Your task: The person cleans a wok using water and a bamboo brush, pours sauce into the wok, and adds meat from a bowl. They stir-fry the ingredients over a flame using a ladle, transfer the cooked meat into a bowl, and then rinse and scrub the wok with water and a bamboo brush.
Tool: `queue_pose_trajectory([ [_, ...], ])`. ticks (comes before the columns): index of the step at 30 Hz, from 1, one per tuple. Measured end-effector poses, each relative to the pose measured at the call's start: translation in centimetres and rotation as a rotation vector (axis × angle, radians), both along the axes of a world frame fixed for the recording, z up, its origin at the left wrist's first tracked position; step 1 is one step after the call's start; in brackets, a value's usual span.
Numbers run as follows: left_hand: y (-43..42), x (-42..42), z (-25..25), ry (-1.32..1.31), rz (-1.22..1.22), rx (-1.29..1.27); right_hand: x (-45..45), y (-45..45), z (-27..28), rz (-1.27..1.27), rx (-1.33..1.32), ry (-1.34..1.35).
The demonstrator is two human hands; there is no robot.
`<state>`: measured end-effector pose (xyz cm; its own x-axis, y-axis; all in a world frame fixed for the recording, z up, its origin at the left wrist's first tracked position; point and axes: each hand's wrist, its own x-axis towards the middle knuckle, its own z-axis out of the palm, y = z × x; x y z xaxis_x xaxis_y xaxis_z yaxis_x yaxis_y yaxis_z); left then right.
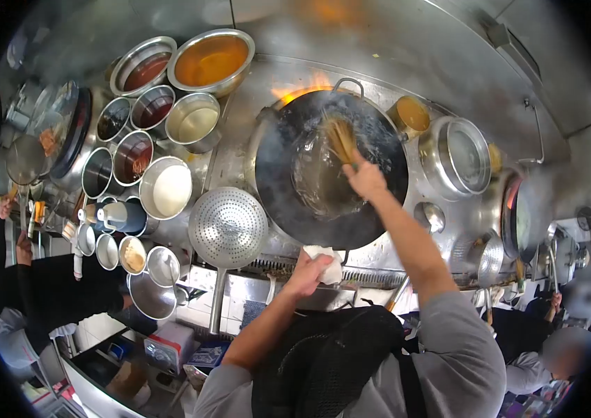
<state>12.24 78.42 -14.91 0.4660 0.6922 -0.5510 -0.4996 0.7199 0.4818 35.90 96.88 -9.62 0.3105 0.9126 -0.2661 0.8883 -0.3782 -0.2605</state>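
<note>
Your right grip (367, 180) is closed round the bamboo brush (340, 141) in the wok (273, 174); your left grip (307, 274) clasps a cloth (323, 253) at the near rim. The brush seems light, stiff; hold its near end.

Premises appear to be a commercial kitchen — a large black wok (274, 167) sits over open flames (295, 90) at a stainless-steel counter (229, 164) backed by a metal wall (379, 35). Numerous steel pots (206, 144) of variously coloured liquids stand grouped at the left, a perforated strainer (228, 228) near the wok. Other people (525, 324) are present at both sides.
</note>
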Motion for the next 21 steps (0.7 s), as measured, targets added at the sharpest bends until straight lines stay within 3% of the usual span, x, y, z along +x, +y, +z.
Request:
queue_pose_trajectory([
  [2,-0.4,-0.3,-0.8,0.002,-0.064,0.002,-2.8,-2.1,-2.1,-0.007,0.070,0.118],
  [4,-0.5,0.0,0.3,0.028,-0.037,0.020,-3.4,-5.4,-0.3,0.113,0.016,0.157],
  [8,-0.9,0.4,0.8,0.111,0.027,0.005,2.1,-9.9,6.8,0.329,-0.300,-0.078],
  [11,-0.6,0.6,1.1,0.080,0.079,0.022,5.9,-6.8,8.1,0.316,-0.295,-0.232],
  [13,-0.4,0.3,1.0,0.027,0.060,0.014,5.8,-3.3,5.3,0.201,-0.047,-0.144],
  [15,0.2,0.0,0.3,-0.075,-0.054,0.016,-0.2,-0.9,5.8,-0.041,-0.150,0.242],
  [16,0.2,0.0,-0.4,-0.076,-0.058,0.016,-0.8,-0.5,0.4,0.091,0.029,0.117],
  [17,0.1,0.1,-1.4,-0.067,-0.070,0.014,-4.0,-1.4,2.6,-0.043,-0.055,0.272],
  [21,0.1,-0.8,0.8,-0.014,-0.068,-0.012,-4.5,-7.6,5.4,-0.057,-0.247,0.513],
])
